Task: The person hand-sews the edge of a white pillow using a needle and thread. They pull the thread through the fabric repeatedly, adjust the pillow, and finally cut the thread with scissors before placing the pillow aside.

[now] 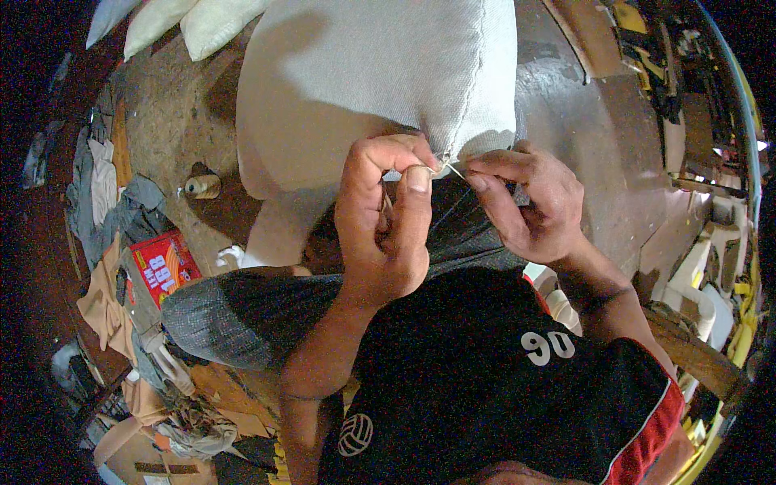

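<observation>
A large pale grey fabric cushion (364, 65) stands in front of me, with a stitched seam running down its right part. At the lower end of that seam, my left hand (386, 218) pinches a light thread (440, 167) between thumb and forefinger. To the right, my right hand (533, 202) pinches a thin, straight pale strand, its finger and thumb pressed together. This strand runs toward the left fingertips; whether it is thread or a needle I cannot tell. Both hands are close together, just below the cushion's corner.
A spool of tan thread (202, 187) lies on the floor to the left, near a red package (164, 265). Cloth scraps (101, 299) are heaped at the far left. Pale cushions (214, 28) sit at the upper left. A wooden beam (699, 356) is at the right.
</observation>
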The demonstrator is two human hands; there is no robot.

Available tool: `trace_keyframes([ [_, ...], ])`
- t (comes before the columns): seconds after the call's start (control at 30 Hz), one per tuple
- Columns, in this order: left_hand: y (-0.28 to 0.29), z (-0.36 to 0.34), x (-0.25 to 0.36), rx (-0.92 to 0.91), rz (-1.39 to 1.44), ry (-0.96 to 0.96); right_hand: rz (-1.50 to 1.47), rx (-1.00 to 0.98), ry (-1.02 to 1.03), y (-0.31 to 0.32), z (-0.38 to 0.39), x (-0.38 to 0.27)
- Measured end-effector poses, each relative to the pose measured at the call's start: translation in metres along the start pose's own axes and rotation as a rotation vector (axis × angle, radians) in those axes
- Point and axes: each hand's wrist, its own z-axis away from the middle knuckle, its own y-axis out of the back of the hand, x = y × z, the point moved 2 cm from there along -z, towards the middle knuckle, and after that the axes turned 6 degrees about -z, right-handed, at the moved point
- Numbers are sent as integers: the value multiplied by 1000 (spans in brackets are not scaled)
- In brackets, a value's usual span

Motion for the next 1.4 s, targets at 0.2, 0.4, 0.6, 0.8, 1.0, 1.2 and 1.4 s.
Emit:
trace_keyframes([
  [0.2,-6,2,-12,102,-190,-231,26,-82,-63,13,1,-6],
  [0.4,-8,3,-15,102,-439,-395,-36,-126,-131,20,-3,-12],
  [0.6,-10,1,-11,169,-621,-474,-31,-138,-135,24,0,-11],
  [0.8,-7,-9,-14,97,-712,-531,-34,-102,-158,24,1,-10],
  [1.0,-7,-12,-14,111,-661,-462,-41,-88,-175,25,1,-10],
  [1.2,-5,-10,-13,152,-555,-394,-33,-62,-233,28,2,-12],
  [1.4,-8,-9,-1,122,-583,-435,-9,-73,-206,26,-1,-12],
])
